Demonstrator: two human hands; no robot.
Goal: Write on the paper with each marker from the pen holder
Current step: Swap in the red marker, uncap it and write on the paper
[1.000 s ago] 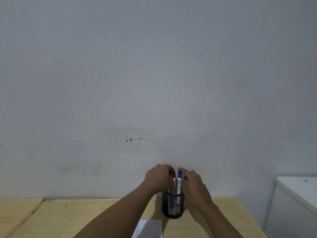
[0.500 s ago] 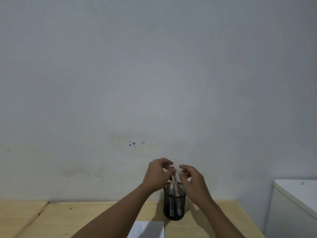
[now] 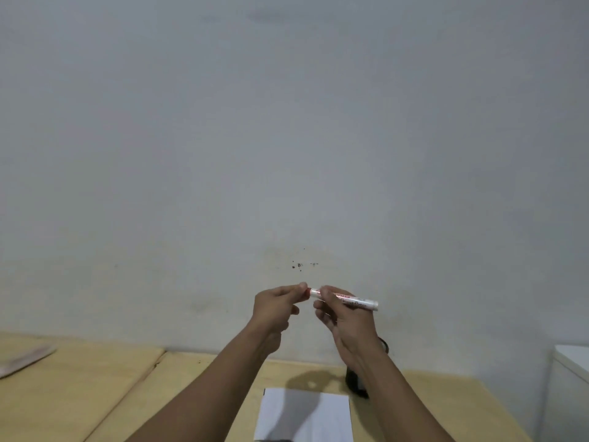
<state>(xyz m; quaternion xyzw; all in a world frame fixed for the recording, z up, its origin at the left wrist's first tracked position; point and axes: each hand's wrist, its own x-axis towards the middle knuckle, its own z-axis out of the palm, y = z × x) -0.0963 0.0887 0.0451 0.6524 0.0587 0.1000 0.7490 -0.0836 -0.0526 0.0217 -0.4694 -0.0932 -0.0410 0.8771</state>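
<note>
while held level in the air above the desk and paper, looks light, stiff, slick: red marker. right hand pinching the barrel, left hand pinching its cap end. best gripped mid-barrel, cap pulled straight. pen holder mostly hidden.

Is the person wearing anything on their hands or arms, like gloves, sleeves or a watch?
No. The left hand and right hand are bare, with no gloves, rings or watch to be seen. Both forearms are uncovered as far as the picture's lower edge, so no sleeves show.
</note>
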